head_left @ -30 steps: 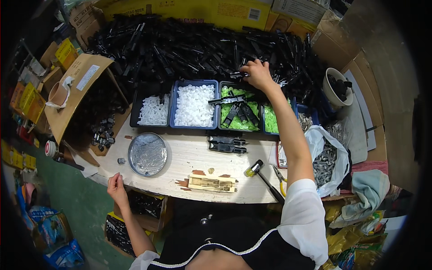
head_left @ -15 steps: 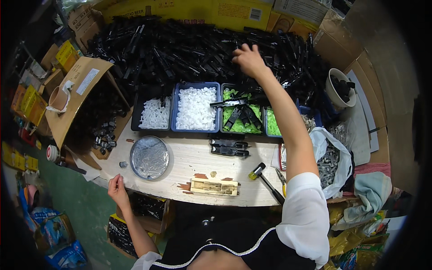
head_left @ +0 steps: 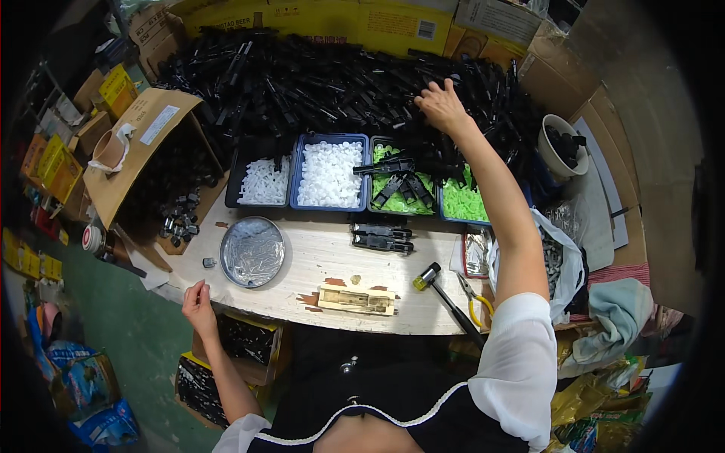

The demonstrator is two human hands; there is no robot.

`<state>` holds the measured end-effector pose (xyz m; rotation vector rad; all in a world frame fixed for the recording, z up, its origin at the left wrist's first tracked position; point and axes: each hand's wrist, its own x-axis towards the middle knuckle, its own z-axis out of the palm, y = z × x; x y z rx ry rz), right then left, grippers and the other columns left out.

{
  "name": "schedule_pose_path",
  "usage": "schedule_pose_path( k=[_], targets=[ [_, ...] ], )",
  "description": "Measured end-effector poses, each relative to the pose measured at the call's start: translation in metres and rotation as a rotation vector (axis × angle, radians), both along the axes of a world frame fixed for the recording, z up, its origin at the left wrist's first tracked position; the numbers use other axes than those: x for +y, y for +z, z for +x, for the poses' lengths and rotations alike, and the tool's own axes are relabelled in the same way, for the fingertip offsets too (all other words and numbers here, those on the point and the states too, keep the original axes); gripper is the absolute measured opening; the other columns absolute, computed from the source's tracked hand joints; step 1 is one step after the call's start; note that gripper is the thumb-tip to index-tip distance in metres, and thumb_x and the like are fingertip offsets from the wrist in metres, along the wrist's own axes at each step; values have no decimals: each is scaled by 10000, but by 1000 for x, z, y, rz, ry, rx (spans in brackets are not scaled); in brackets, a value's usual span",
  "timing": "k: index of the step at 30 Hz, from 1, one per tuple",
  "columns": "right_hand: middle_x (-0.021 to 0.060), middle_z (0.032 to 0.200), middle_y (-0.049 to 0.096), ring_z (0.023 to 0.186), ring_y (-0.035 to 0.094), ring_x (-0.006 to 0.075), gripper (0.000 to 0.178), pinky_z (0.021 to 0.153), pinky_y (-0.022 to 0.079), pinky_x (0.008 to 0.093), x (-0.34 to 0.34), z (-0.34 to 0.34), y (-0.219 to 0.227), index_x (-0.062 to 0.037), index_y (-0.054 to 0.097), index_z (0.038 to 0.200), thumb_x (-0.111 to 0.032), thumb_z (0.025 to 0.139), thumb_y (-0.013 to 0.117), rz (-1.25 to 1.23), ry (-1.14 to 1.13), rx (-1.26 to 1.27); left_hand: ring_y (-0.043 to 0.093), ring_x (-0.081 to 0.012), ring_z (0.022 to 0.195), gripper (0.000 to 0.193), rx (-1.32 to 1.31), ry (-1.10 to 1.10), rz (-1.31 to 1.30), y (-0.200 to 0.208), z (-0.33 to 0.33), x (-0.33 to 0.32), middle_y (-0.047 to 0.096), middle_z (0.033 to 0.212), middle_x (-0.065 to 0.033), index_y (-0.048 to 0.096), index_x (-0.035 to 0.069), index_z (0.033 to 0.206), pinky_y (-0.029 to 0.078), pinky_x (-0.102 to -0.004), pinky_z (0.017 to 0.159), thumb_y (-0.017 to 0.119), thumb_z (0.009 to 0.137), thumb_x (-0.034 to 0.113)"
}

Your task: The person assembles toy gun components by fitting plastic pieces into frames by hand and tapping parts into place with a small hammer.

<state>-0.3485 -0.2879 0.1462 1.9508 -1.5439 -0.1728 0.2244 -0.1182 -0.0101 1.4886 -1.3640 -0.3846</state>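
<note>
My right hand [head_left: 443,108] is stretched out over the big pile of black plastic and metal parts [head_left: 325,83] at the back. Its fingers are spread and touch or hover just above the parts; I cannot tell which. At the table's front left edge my left hand [head_left: 199,308] hangs with loosely bent fingers slightly apart and nothing visible in them. Just above it lies a small metal piece [head_left: 209,263]. Two black assemblies [head_left: 383,238] lie side by side mid-table. Nearer me sits a pale rectangular fixture block [head_left: 356,300] with a slot.
Trays hold white pieces [head_left: 330,175] and green pieces [head_left: 463,201]; black assemblies [head_left: 404,189] lie across one. A round metal dish [head_left: 253,253] of pins stands left. A mallet [head_left: 445,300], pliers [head_left: 476,300] and a white plastic bag [head_left: 570,272] are at the right.
My right hand has shifted a little to the right and nearer over the black pile. My left hand stays about where it was. The whole view has moved slightly.
</note>
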Motion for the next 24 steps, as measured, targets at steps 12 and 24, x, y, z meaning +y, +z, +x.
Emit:
schedule_pose_path(
  k=[12, 24],
  targets=[
    [4, 849, 528, 896, 489, 211, 209, 795, 317, 387, 62, 61, 35, -160, 604, 893, -100, 693, 604, -495, 350, -264, 500, -110, 657, 123, 15, 80, -40, 2, 20, 31, 559, 717, -60, 622, -48, 879, 416, -227, 606, 614, 770, 10],
    [73, 953, 549, 833, 516, 256, 352, 677, 410, 370, 271, 192, -103, -75, 566, 1033, -103, 696, 665, 247, 333, -831, 588, -228, 774, 205, -192, 24, 61, 7, 4, -34, 599, 887, -119, 642, 14, 906, 466, -292, 683, 636, 701, 18]
  ],
)
